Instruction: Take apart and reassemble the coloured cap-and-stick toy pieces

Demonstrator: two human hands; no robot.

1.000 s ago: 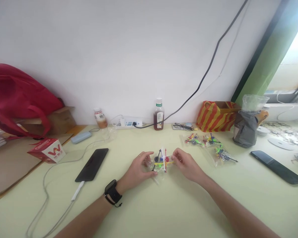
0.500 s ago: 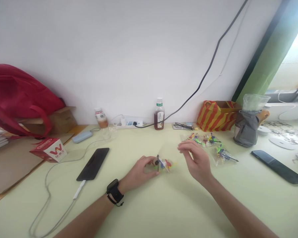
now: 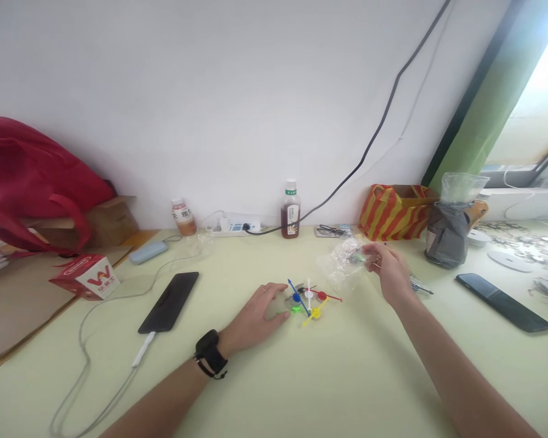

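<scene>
My left hand (image 3: 259, 316) rests on the table with thumb and fingers apart, holding nothing. Just beyond its fingertips lie several plastic spinner arrows: a blue arrow (image 3: 296, 297), a white arrow (image 3: 309, 294), a red arrow (image 3: 323, 295), a yellow arrow (image 3: 316, 312), plus a green one and a black one partly covered. Farther right, my right hand (image 3: 387, 271) has its fingers closed at the edge of a crumpled clear plastic bag (image 3: 340, 266). Green pieces show by its fingertips. Another bagged dark arrow (image 3: 422, 288) is partly hidden behind the right wrist.
A phone (image 3: 170, 302) on a charging cable lies left, near a red-and-white box (image 3: 86, 277). At the back stand a drink bottle (image 3: 291, 210), a power strip (image 3: 237, 227) and a striped bag (image 3: 395, 213). A dark phone (image 3: 502, 303) and a grey bag (image 3: 446, 236) are at right.
The bunched arrows by my left hand now lie spread on the table, and its fingers have loosened. My right hand has moved right to the plastic bags; a crumpled clear bag now shows beside it.
</scene>
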